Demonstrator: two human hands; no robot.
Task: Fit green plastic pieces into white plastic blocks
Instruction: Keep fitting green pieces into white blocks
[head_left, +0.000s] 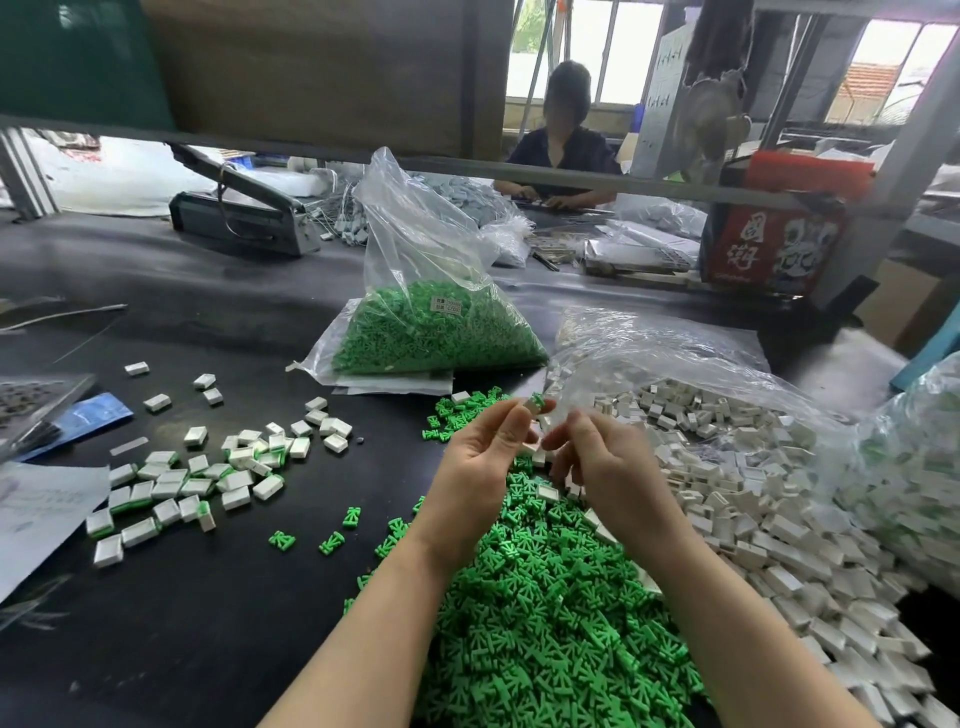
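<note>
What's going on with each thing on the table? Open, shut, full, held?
Left hand: pinches a white block with a green piece in it.
Right hand: fingers curled, touching that block.
Green bag: open on top, part full.
White block bag: open, blocks spilling out.
Finished blocks: lying loose.
Green pile: loose heap.

A bright green heap of plastic pieces (545, 613) lies on the black table (208, 623). Right of the heap, the loose blocks (769, 530) are white. Left of it, the fitted blocks (171, 488) are white edged with green. Beyond it, a clear bag (431, 322) shows green, and a red box (774, 244) bears white characters.
</note>
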